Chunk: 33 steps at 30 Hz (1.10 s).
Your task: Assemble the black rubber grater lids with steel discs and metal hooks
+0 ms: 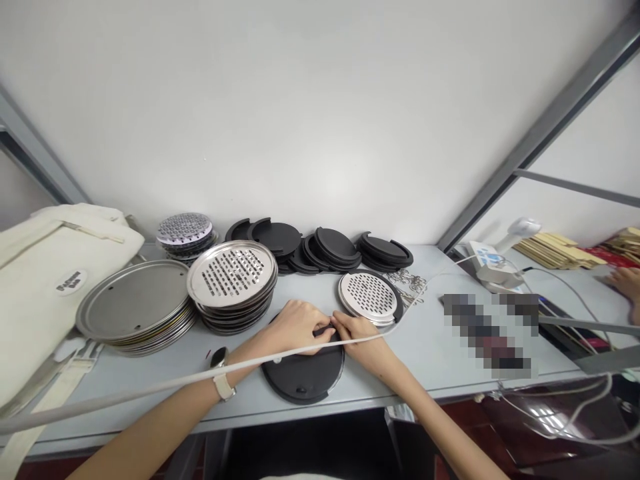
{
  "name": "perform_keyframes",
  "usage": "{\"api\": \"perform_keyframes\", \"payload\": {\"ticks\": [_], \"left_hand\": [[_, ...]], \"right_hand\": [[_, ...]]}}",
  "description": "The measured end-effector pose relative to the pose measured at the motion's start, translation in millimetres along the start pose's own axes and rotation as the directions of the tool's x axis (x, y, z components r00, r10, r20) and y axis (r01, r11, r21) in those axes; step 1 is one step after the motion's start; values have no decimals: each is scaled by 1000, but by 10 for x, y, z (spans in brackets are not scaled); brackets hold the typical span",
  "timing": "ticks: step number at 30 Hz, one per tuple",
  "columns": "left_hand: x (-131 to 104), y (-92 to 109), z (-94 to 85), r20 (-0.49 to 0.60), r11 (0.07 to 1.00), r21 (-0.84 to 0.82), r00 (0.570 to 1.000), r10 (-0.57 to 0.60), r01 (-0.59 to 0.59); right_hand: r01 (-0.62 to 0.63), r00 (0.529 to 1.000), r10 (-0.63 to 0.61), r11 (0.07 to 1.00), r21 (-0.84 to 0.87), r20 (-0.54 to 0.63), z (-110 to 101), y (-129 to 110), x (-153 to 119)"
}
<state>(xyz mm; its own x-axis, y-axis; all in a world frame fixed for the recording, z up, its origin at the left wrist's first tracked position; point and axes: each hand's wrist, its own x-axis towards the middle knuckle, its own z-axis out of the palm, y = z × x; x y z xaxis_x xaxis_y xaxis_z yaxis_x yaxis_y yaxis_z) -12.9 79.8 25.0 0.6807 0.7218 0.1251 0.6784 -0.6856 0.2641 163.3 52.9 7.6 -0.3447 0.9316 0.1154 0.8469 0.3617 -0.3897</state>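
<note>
A round black plate (pixel 303 377) lies flat at the table's front edge, with a small dark peg or knob near its lower rim. My left hand (pixel 295 327), with a watch on its wrist, is closed at the plate's far edge, its fingers pinching the black rim. Meeting it there from the right, my right hand (pixel 357 330) pinches the same edge with its fingertips. Exactly what lies between the fingertips is partly hidden. Just behind my right hand rests a perforated metal grater disc (pixel 369 295) in a black holder.
Left stand stacked metal trays (pixel 140 297) and slotted grater discs (pixel 233 273), beside a white bag (pixel 45 287). Black round holders (pixel 330 248) line the wall, near metal chains (pixel 410 283). A pale cable (pixel 165 385) crosses the foreground. Another person's hand (pixel 627 283) shows far right.
</note>
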Motion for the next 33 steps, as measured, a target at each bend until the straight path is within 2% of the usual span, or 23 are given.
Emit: {"api": "perform_keyframes", "payload": {"ticks": [4,10,15,21,25,33], "left_hand": [[-6,7,-3,-6,1000,-27,1000,-16,15],[-10,-9,-6,-46,999,-31,998,32,-33],[-14,-21,-27,-44,999,-17,998,34,-34],[-62,18,-69,-39,995,66,996,82,-79],[-101,31,-103,-41,989,136,998,57,-50],[-115,31,-151,-11,989,139,999,53,-51]], "right_hand": [[-1,1000,3,998,66,-28,-6,-15,-35],[37,997,-22,975,219,-69,21,-24,-121],[70,996,-53,962,263,-73,52,3,-176],[66,994,-40,960,270,-99,94,20,-172],[78,992,-40,939,336,-120,98,33,-162],[107,955,53,855,507,-290,44,26,-162]]}}
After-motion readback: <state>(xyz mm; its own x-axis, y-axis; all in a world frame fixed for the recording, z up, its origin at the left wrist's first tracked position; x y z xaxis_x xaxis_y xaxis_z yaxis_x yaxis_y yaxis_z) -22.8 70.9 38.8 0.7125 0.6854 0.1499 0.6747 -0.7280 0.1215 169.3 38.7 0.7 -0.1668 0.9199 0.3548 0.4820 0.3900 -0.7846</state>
